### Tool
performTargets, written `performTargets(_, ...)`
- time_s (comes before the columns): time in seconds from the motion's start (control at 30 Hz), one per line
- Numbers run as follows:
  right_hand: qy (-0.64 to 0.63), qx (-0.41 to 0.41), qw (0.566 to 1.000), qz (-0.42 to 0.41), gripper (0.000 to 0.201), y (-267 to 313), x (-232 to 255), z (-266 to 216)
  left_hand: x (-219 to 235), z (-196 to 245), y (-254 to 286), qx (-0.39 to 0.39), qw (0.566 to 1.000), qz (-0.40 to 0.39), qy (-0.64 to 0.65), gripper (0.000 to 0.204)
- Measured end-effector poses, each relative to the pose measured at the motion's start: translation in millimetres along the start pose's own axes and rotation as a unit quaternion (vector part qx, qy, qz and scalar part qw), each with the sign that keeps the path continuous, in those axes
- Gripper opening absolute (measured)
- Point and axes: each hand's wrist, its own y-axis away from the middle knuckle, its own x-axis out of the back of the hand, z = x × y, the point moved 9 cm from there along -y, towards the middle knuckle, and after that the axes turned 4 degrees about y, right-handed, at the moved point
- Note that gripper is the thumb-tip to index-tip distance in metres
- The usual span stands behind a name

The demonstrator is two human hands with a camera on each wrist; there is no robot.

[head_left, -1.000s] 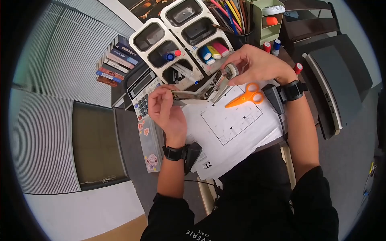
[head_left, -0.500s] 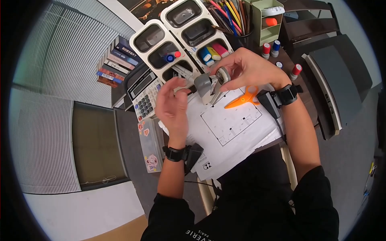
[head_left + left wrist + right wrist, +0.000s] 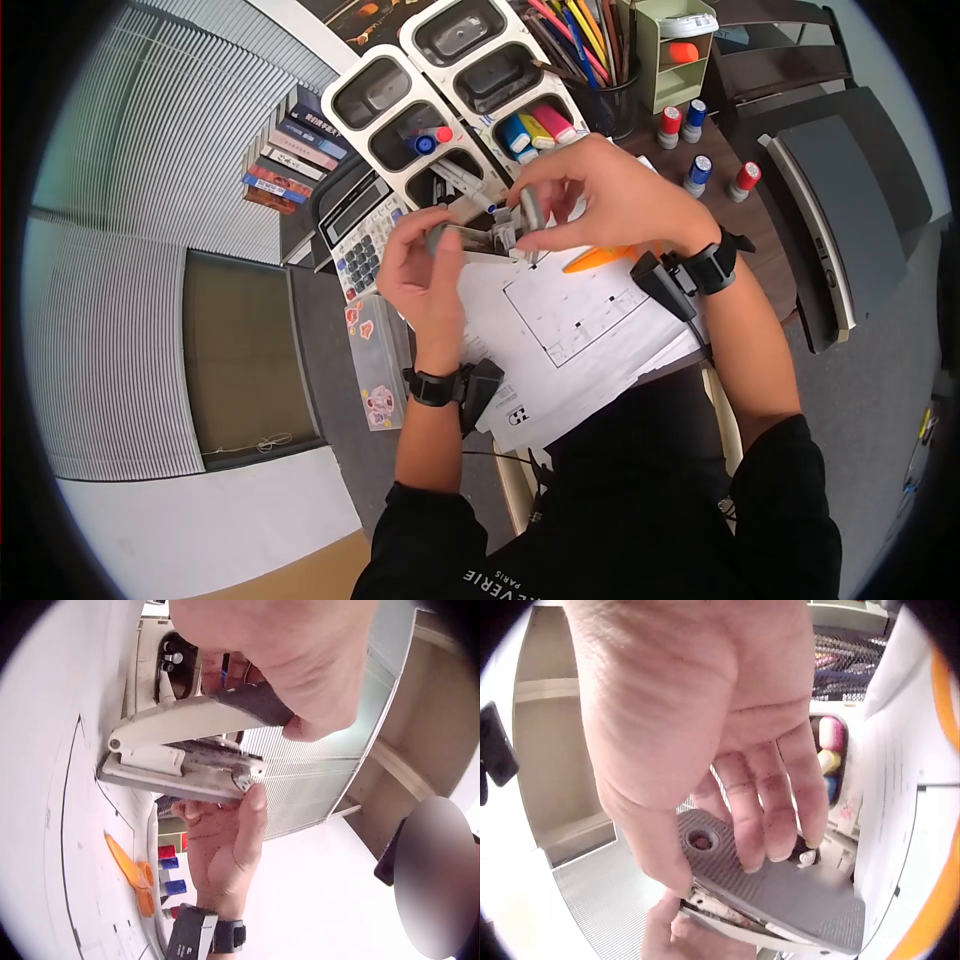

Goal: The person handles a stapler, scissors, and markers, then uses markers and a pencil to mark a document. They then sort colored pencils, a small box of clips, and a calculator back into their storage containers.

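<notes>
A white and grey stapler (image 3: 505, 235) is held between both hands above printed sheets of paper (image 3: 575, 310). My left hand (image 3: 425, 280) grips the dark grey end of its upper arm, fingers on one side and thumb on the other. The right hand (image 3: 610, 195) pinches the base; its ribbed grey underside (image 3: 780, 892) faces the right wrist camera. In the left wrist view the upper arm (image 3: 187, 720) stands tilted up from the base, with the metal staple channel (image 3: 214, 757) between. Orange scissors (image 3: 597, 258) lie on the paper below the right hand, partly hidden.
A white organizer (image 3: 400, 75) with pens and highlighters stands beyond the hands. Right of it are a mesh pen cup (image 3: 610, 105) and several small bottles with red or blue caps (image 3: 698, 175). A calculator (image 3: 360, 255) and a stickered clear case (image 3: 375, 365) lie to the left.
The left hand came off the stapler, whose upper arm swung toward the base; now it grips that arm's end again and the stapler is spread. The right hand kept hold and shifted slightly left.
</notes>
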Motion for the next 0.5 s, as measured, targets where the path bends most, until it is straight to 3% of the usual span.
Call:
performTargets(0.13,0.012,-0.007,1.000,0.002,0.037,4,18,17,21,-7,-1,0.023,0.997,0.077,0.021,0.016)
performTargets(0.27,0.030,-0.068,0.996,-0.050,0.037,9,21,28,18,-1,-1,0.007,0.998,0.066,0.022,0.017)
performTargets(0.5,0.076,-0.069,0.994,-0.049,0.037,14,33,39,14,8,-10,-0.035,0.999,0.033,0.012,0.015)
